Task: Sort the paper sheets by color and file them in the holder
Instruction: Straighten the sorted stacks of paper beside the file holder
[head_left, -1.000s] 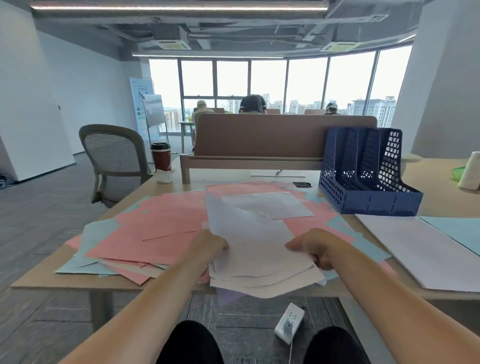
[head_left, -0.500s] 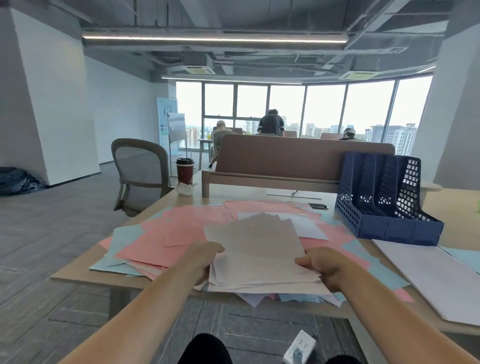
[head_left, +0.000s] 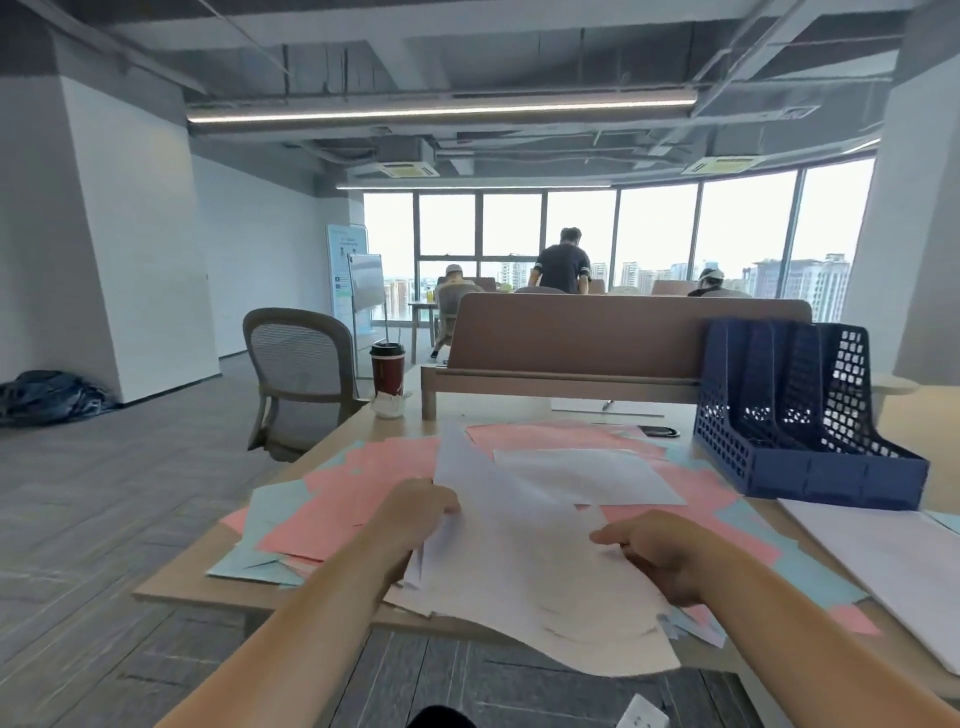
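Both left hand (head_left: 415, 519) and right hand (head_left: 667, 558) grip the white stack (head_left: 524, 566) between them.

Light wooden table (head_left: 410, 434), seen from its near edge. Carries a loose spread of pink sheets (head_left: 363, 499) over pale blue sheets (head_left: 275, 514), with one white sheet (head_left: 582, 475) flat on the pink. Holds a white sheaf (head_left: 545, 587) at the near edge, overhanging it. Bears a blue mesh holder (head_left: 810, 431) at far right, upright, with a white stack (head_left: 883, 556) just in front of it. Shows a dark red cup (head_left: 387, 371) at the far left corner, a dark phone (head_left: 658, 431) near the holder, and a brown divider panel (head_left: 623, 332) along the back.
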